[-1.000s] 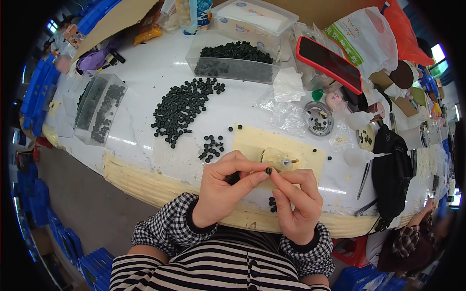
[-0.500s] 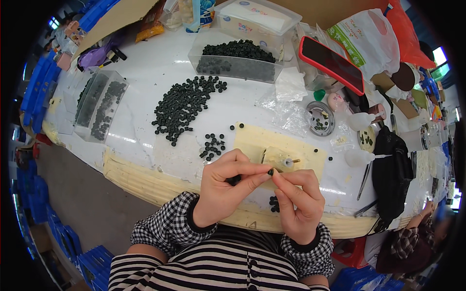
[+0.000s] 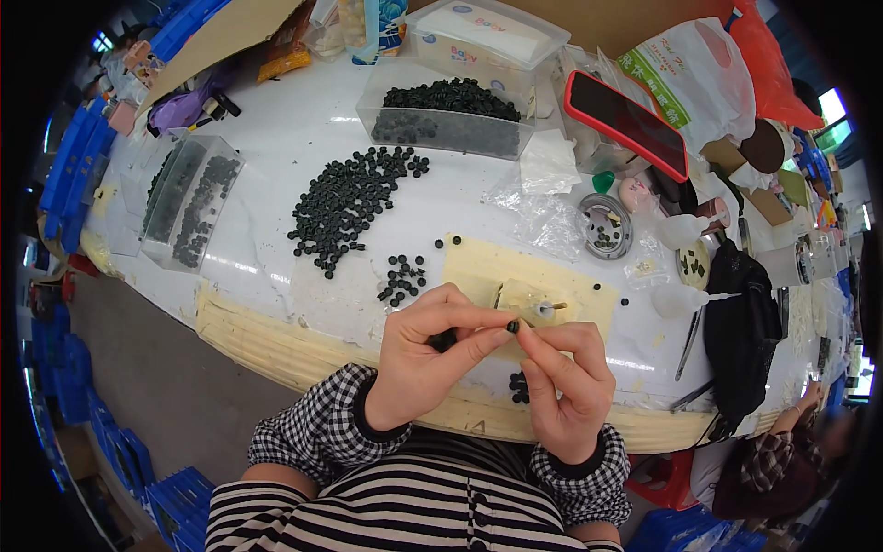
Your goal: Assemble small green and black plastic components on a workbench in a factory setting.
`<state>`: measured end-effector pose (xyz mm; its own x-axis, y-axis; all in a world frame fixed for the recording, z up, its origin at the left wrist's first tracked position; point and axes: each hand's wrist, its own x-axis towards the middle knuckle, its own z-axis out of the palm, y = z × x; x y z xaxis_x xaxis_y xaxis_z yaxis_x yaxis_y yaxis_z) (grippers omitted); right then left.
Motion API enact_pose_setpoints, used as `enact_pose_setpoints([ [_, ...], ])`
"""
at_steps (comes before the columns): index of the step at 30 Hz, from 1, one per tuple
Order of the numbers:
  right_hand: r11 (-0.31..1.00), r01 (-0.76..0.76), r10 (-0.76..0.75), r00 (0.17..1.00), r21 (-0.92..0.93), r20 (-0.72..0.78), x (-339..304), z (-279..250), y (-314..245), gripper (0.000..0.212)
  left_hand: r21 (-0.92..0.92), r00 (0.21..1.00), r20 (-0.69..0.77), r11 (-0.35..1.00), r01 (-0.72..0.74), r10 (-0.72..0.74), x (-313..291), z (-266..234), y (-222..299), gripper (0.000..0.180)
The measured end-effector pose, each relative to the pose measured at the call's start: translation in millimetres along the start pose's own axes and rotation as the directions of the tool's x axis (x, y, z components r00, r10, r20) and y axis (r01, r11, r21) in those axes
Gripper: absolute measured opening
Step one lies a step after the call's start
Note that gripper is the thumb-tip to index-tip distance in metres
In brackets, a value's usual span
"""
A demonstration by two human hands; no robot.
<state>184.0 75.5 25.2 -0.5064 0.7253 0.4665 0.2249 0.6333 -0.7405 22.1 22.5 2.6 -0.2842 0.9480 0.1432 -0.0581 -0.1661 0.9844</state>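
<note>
Between the fingertips of both hands is a small round black piece (image 3: 512, 327), like a little grooved button or wheel. My left hand (image 3: 418, 359) pinches it from the left with thumb and forefinger. From the other side, the thumb and forefinger of my right hand (image 3: 572, 386) press on it. Just beyond the hands, a small block with a brass-coloured pin (image 3: 557, 305) stands on a yellow sheet (image 3: 474, 262). Similar black pieces form a small cluster (image 3: 402, 279) left of the sheet and a large pile (image 3: 345, 202) farther off. A few more (image 3: 520, 386) lie beside my right hand.
A clear bin of black pieces (image 3: 451, 115) stands at the back, another clear box (image 3: 193, 202) at the left. Rightward are a red-cased phone (image 3: 627, 124), a round metal tin (image 3: 606, 225), white squeeze bottles (image 3: 679, 300), tweezers (image 3: 688, 345) and a black pouch (image 3: 743, 336). A person sits at far right.
The small black piece has turned slightly between my fingertips, showing more of its round face. Both hands stay in nearly the same place.
</note>
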Motion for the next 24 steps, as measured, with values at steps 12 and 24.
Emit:
enact_pose_setpoints([
  [12,0.998,0.049,-0.049,0.999,-0.043,-0.006,1.5,0.2,0.2,0.035,-0.007,1.000,0.008,1.000,0.006,-0.006,-0.3,0.0,-0.6,0.024],
  [24,0.997,0.049,-0.050,0.999,-0.062,-0.005,1.0,1.5,-1.0,0.034,-0.003,1.000,0.015,1.000,0.000,0.000,-0.5,-1.9,-1.0,0.024],
])
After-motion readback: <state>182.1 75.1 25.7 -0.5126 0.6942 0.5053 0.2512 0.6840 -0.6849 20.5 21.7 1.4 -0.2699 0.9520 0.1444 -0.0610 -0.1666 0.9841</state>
